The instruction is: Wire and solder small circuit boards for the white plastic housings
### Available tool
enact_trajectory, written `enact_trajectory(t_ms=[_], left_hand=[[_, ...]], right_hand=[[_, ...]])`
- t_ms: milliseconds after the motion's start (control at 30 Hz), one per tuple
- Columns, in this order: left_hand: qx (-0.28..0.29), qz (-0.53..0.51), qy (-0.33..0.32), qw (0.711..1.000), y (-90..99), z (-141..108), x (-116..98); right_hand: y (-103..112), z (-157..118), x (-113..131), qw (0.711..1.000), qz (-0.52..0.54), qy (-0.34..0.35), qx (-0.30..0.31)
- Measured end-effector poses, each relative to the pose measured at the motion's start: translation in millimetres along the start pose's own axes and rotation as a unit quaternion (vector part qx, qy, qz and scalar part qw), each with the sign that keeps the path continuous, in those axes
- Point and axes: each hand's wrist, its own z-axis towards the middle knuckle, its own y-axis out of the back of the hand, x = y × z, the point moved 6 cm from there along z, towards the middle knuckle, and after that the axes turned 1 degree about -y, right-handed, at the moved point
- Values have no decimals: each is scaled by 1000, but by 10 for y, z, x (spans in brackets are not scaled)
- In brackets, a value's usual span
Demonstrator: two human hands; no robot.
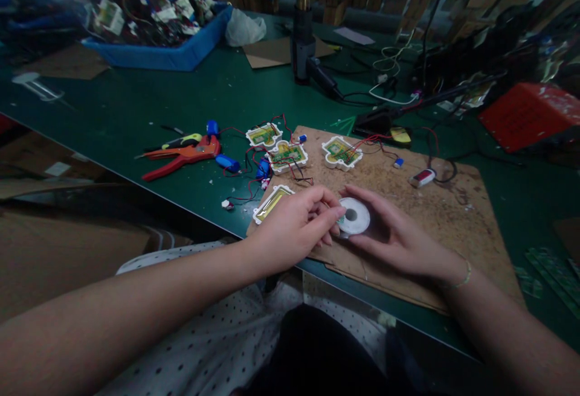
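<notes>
A white spool [354,217] with a grey centre sits over the front part of the brown board [426,227]. My right hand [399,236] curves round the spool from the right, thumb and fingers on its rim. At the spool's left edge my left hand [301,221] is closed in a pinch; a small greenish bit shows at its fingertips, too small to name. Just behind my left hand lies a white-framed part with a yellow face [273,204]. White housings with green circuit boards [287,157] and red and black wires lie farther back.
Orange-handled pliers [183,157] lie at the left, near blue wrapped parts [227,163]. A heat gun [302,52] stands at the back. A blue bin [181,55] full of parts is back left, a red box [528,117] back right. Green boards [553,272] lie at the right edge.
</notes>
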Motion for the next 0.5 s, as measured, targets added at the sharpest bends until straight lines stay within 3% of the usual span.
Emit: enact_trajectory(t_ms=[167,267,400,500], left_hand=[[16,30,-47,998,52,-53,-191],[35,-33,-48,998,52,-80,-249],[76,-114,-18,990,20,-69,-244],[69,-134,-6,989,22,-35,-227]], right_hand=[[123,-28,281,991,-43,83,-97],[68,-35,411,987,-38,121,-99],[27,-49,446,987,-23,112,-112],[32,-66,459,986,-22,109,-127]])
